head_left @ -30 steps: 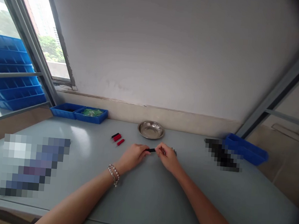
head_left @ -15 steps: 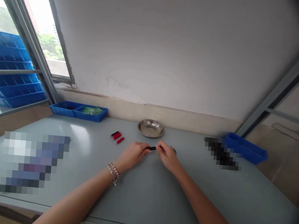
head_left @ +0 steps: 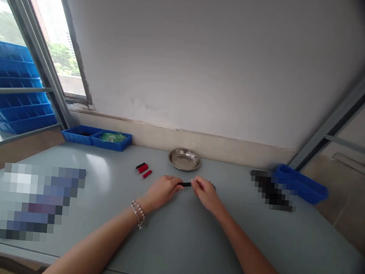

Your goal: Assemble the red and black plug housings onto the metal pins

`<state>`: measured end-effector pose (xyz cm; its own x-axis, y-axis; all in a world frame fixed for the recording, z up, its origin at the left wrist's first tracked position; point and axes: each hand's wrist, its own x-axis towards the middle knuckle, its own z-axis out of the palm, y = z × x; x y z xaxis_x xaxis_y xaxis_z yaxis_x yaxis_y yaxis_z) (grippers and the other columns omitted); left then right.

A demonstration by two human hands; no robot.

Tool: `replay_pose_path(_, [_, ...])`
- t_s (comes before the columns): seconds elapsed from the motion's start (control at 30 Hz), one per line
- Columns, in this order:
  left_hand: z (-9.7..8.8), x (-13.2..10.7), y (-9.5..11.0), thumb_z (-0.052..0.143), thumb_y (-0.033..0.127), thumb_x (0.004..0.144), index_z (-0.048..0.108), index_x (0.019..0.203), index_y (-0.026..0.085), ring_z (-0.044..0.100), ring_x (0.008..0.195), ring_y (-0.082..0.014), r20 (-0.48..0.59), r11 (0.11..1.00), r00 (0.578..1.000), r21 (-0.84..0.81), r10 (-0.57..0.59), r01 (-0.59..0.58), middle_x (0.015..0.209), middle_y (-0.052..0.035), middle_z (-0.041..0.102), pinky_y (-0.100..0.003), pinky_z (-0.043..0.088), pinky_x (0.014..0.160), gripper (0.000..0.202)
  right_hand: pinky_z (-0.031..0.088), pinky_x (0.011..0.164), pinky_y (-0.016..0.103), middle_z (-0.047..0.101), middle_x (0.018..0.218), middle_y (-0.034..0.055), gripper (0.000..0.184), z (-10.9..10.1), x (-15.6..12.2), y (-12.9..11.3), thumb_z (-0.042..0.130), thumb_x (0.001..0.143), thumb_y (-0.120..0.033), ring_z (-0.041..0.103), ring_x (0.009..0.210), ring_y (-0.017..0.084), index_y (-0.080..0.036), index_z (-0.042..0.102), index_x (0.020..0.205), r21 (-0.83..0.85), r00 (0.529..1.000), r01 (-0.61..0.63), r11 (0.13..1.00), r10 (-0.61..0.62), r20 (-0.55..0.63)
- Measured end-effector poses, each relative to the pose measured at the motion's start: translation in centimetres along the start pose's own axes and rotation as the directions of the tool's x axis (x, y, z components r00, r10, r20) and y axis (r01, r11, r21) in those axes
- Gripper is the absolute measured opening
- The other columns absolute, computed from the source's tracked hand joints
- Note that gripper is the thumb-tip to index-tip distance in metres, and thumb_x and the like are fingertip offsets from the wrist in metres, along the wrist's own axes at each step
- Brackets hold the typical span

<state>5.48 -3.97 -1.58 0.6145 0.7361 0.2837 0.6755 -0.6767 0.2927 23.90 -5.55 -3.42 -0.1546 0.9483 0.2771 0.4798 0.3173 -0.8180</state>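
A short black stick-like piece point(head_left: 185, 184) is held level between my two hands, just above the table. My left hand point(head_left: 163, 191) pinches its left end between thumb and fingers. Closed on the right end is my right hand point(head_left: 206, 191), whose fingers partly cover the piece. Behind the right hand, small dark items point(head_left: 212, 185) show only in part. To the left of my hands lie several short red sticks point(head_left: 147, 174) and a black one point(head_left: 140, 165), each like a slim cylinder with a thin tip.
A round steel dish point(head_left: 184, 159) stands by the wall beyond my hands. Blue bins point(head_left: 112, 140) sit at the back left, one with green plastic inside, and another blue bin point(head_left: 303, 184) at the right. Blurred-out patches cover items on both sides of the grey table point(head_left: 173, 247).
The view has tilted up slightly, so the scene sits a little lower. Both hands keep their hold on the black piece, with hardly any visible movement.
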Motion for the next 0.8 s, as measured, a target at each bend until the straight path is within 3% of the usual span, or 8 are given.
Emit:
replay_pose_path(0.2, [-0.37,-0.10,0.16,0.036,0.033,0.092,0.062,0.092,0.016,0.060,0.072,-0.0153,-0.001,1.000,1.000,0.000,-0.010,0.010,0.079,-0.0058,0.066,-0.024,0.042,0.066,0.031,0.034,0.051,0.023,0.046,0.053,-0.0060,0.026,0.09,0.06,0.48,0.046,0.081,-0.047,0.043,0.050,0.011,-0.023,0.043,0.073,0.163,0.997,-0.058,0.985,0.048,0.062])
replay_pose_path(0.3, [-0.33,-0.11,0.33,0.036,0.035,0.092,0.062,0.092,0.016,0.060,0.075,-0.0168,-0.003,0.999,1.000,0.041,0.001,-0.001,0.082,-0.0069,0.067,-0.026,0.042,0.067,0.032,0.031,0.047,0.023,0.046,0.048,-0.0045,0.037,0.14,0.02,0.31,0.041,0.083,-0.053,0.040,0.045,0.011,-0.022,0.043,0.062,0.149,0.989,-0.107,0.983,0.090,0.115])
replay_pose_path(0.4, [-0.23,-0.09,0.40,0.037,0.035,0.091,0.062,0.094,0.016,0.061,0.077,-0.0176,0.002,0.999,1.000,0.043,0.008,-0.008,0.084,-0.0072,0.067,-0.027,0.043,0.069,0.031,0.031,0.049,0.024,0.044,0.045,-0.0030,0.046,0.05,-0.03,0.02,0.035,0.086,-0.052,0.039,0.045,0.011,-0.021,0.038,0.052,0.094,0.993,-0.068,0.993,0.059,0.098])
replay_pose_path(0.63, [-0.31,-0.05,0.36,0.035,0.033,0.092,0.062,0.083,0.018,0.058,0.065,-0.0120,0.054,0.987,0.998,-0.158,-0.021,0.029,0.071,-0.0013,0.066,-0.022,0.040,0.064,0.032,0.030,0.051,0.023,0.044,0.051,-0.0051,0.026,-0.68,-0.14,-0.10,0.041,0.085,-0.041,0.039,0.049,0.011,-0.022,0.043,0.067,-0.009,0.996,0.069,0.998,-0.068,0.065])
replay_pose_path(0.8, [-0.16,-0.05,0.17,0.040,0.033,0.090,0.063,0.092,0.017,0.060,0.070,-0.0133,0.015,0.987,0.999,-0.160,-0.032,0.034,0.078,-0.0032,0.068,-0.022,0.041,0.066,0.028,0.034,0.052,0.024,0.054,0.056,-0.0045,0.022,-0.73,-0.20,-0.24,0.048,0.081,-0.043,0.046,0.050,0.011,-0.022,0.044,0.074,0.160,0.996,-0.006,0.987,-0.009,0.092])
